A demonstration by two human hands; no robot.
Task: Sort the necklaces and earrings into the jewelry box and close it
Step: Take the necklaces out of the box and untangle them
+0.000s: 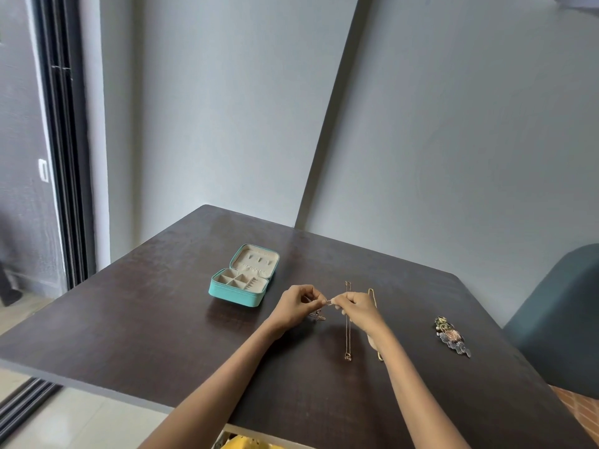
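Observation:
A teal jewelry box (234, 294) stands open on the dark table (162, 319), its beige lid upright and its compartments showing. Just right of it my left hand (296, 306) and my right hand (358, 306) meet above the table, both pinching a thin necklace (329, 302) at its clasp; part of its chain hangs below my left hand. A second fine chain with a small pendant (348, 338) lies straight on the table under my right hand. A gold chain (372, 294) lies beside it, partly hidden by my right wrist. A cluster of earrings (452, 337) sits at the right.
The table's far corner meets grey walls. A dark green chair back (557, 319) stands past the table's right edge. A dark door frame (64, 157) is at the left. Something yellow (249, 443) shows under the near edge.

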